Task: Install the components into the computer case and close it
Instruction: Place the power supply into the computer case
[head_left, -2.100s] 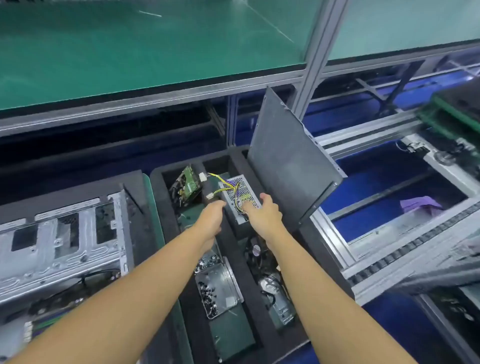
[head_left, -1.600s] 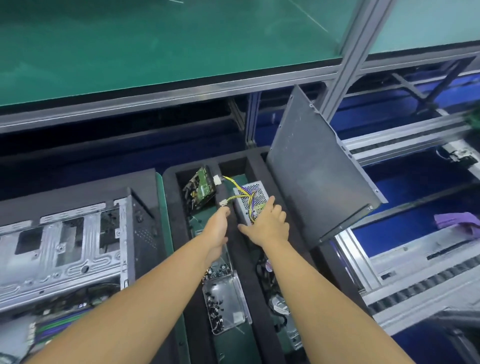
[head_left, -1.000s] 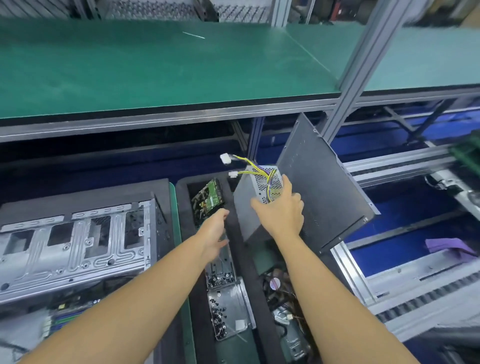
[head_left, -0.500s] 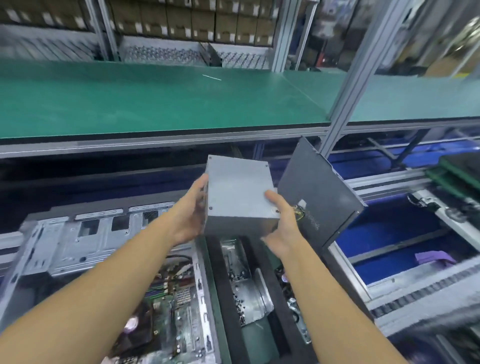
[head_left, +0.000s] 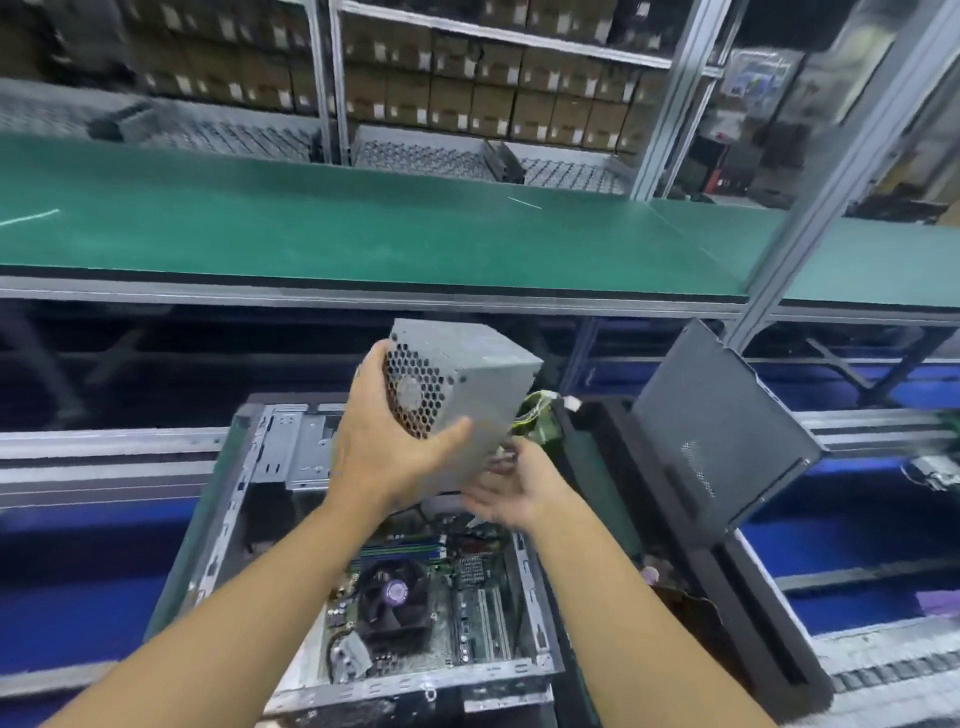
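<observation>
1. The left hand holds the grey power supply in the air at the centre of the frame. Its grip wraps the honeycomb vent end, with the thumb across the plain side face.
2. The right hand sits under the box's lower right end, palm turned up. Blur hides whether its grip closes on anything.
3. Yellow cables trail from the far end of the box.
4. The open computer case lies directly below the box, with its motherboard and fan cooler exposed.
5. To the right, a dark side panel stands tilted in a black foam tray.
6. A long desk with a green mat crosses the upper half of the frame, edged in aluminium.
7. An aluminium post rises at the upper right.
8. Behind the desk, metal shelves carry rows of cardboard boxes.
9. Blue surfaces and grey rails run beneath the case level.
</observation>
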